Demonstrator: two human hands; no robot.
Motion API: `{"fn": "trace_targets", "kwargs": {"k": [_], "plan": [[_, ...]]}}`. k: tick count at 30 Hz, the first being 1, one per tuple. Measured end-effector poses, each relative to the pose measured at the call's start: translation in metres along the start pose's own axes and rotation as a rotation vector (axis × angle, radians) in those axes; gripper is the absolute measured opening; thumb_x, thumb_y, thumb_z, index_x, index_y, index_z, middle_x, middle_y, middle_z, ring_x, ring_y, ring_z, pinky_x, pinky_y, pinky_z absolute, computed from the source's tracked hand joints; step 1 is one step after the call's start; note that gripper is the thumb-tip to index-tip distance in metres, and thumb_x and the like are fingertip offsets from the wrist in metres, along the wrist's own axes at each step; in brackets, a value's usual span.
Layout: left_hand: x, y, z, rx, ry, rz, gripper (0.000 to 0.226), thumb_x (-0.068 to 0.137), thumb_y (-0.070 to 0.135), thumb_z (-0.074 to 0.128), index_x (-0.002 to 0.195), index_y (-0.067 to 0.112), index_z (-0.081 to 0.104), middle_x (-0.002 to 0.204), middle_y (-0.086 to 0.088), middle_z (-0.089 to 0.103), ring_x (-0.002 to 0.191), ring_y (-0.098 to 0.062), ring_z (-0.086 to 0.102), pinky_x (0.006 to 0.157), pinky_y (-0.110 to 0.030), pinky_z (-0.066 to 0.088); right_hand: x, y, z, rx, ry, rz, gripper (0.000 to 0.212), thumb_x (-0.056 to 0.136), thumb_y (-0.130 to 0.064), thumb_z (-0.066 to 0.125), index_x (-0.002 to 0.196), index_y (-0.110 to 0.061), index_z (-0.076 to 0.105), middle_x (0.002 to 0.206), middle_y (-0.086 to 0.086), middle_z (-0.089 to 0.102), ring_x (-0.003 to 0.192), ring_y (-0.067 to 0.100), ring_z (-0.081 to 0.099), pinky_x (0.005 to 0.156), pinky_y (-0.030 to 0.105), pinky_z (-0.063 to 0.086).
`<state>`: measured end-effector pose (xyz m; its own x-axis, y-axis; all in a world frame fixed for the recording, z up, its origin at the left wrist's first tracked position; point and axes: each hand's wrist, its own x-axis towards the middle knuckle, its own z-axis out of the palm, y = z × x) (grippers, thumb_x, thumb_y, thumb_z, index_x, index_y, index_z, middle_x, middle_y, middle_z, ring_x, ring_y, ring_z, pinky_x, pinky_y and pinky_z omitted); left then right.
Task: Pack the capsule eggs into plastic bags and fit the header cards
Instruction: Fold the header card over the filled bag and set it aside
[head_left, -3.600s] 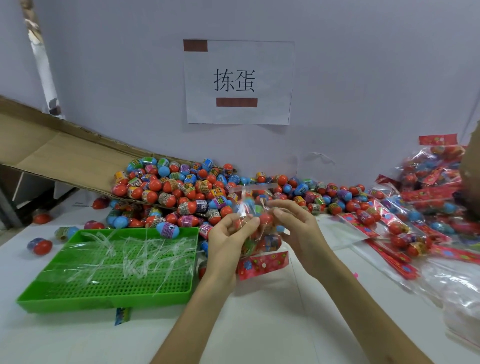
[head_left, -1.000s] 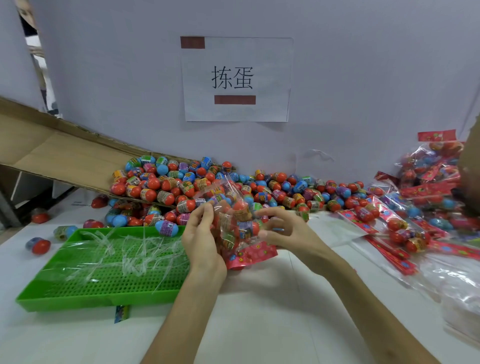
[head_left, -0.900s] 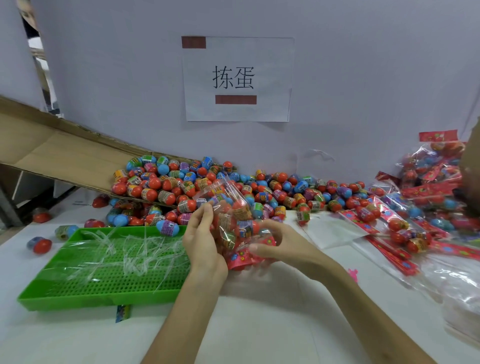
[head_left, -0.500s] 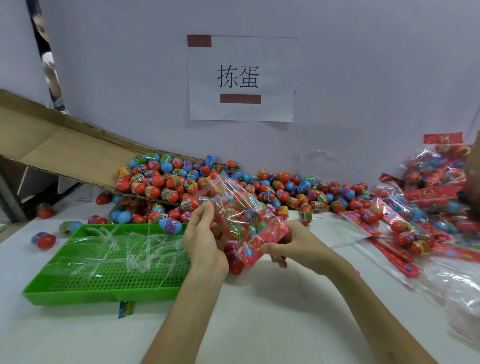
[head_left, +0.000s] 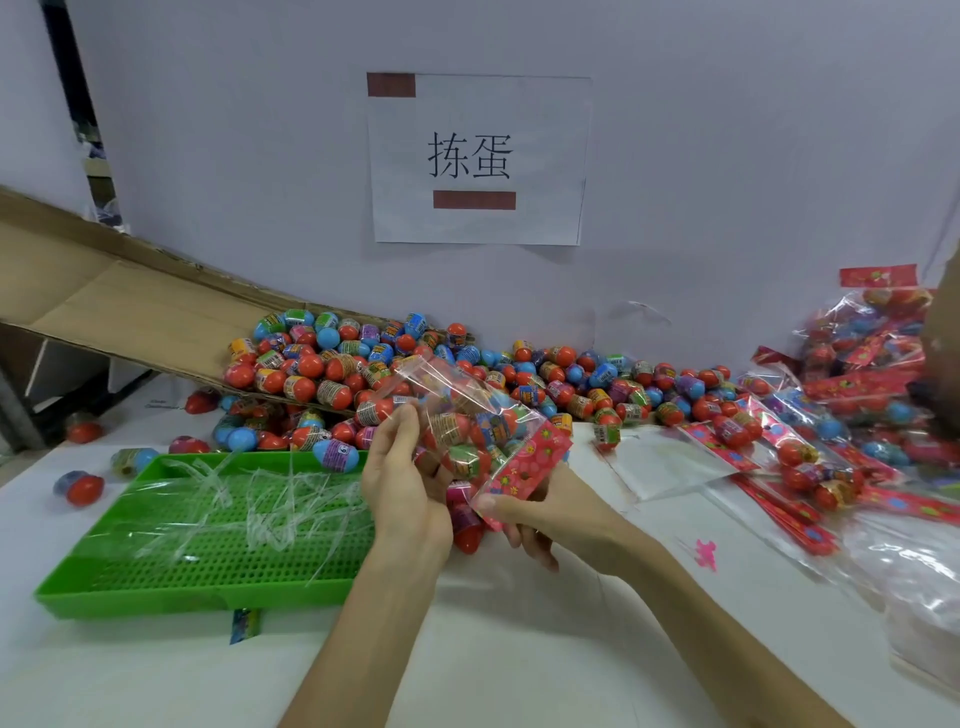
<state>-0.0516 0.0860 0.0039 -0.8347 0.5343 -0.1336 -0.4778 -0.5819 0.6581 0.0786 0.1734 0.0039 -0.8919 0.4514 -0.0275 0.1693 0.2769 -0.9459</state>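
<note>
PACKING LINE: A worker's 2 hands hold a filled plastic bag (head_left: 467, 415) clear of a white table (head_left: 519, 649), in front of a heap of loose capsule eggs (head_left: 571, 384) spilling from a cardboard chute (head_left: 130, 306). The left hand (head_left: 405, 488) cradles the bag's side, fingers curled round the clear film. The right hand (head_left: 556, 514) pinches the low corner of the red flowered header card (head_left: 522, 470) between thumb and fingers. The bag is tilted, its card end pointing down and to the right and its plain end up toward the heap.

The bag looks light but awkward. Its film is thin, slick and crinkly, and the hard eggs inside will likely roll and shift the weight as it turns. The card appears to be the stiffest part and the surest place to grip, with 1 hand steadying the bulge of eggs.

3.6 seconds earlier the bag hung upright, both hands up at its top and the card dangling below. Since then it has been tipped onto a slant and the right hand has dropped to the card. Over the last half second little has changed.

A green tray (head_left: 156, 597) of clear strips (head_left: 249, 499) lies to the left, finished bags (head_left: 857, 389) pile up at right, and a paper sign (head_left: 478, 156) hangs on the wall.
</note>
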Motion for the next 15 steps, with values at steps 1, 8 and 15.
{"fn": "trace_targets", "kwargs": {"k": [1,8,15], "plan": [[-0.001,-0.001,0.000,0.004,-0.004,0.008,0.007,0.100,0.023,0.066,0.099,0.019,0.072,0.085,0.003,0.079,0.068,-0.010,0.073,0.053,-0.024,0.057,0.001,0.001,0.002,-0.031,0.018,0.008,0.034,0.085,-0.052,0.076,0.060,-0.031,0.067,0.060,0.001,0.064,0.040,0.014,0.051,0.043,0.025,0.045],[-0.003,0.001,0.002,0.007,-0.023,-0.009,0.016,0.101,0.024,0.065,0.106,0.011,0.073,0.100,-0.004,0.079,0.077,-0.014,0.074,0.054,-0.023,0.056,0.001,0.010,-0.001,-0.031,0.000,0.010,0.027,0.086,-0.042,0.078,0.071,-0.027,0.061,0.056,-0.001,0.061,0.042,0.010,0.049,0.042,0.021,0.040],[0.000,0.001,0.000,0.017,0.000,-0.011,0.009,0.099,0.025,0.067,0.098,0.019,0.073,0.109,-0.008,0.079,0.103,-0.027,0.075,0.076,-0.039,0.063,0.001,0.015,-0.009,-0.187,-0.096,0.094,0.034,0.078,-0.047,0.080,0.088,-0.018,0.067,0.065,0.007,0.063,0.049,0.013,0.050,0.045,0.025,0.043]]}}
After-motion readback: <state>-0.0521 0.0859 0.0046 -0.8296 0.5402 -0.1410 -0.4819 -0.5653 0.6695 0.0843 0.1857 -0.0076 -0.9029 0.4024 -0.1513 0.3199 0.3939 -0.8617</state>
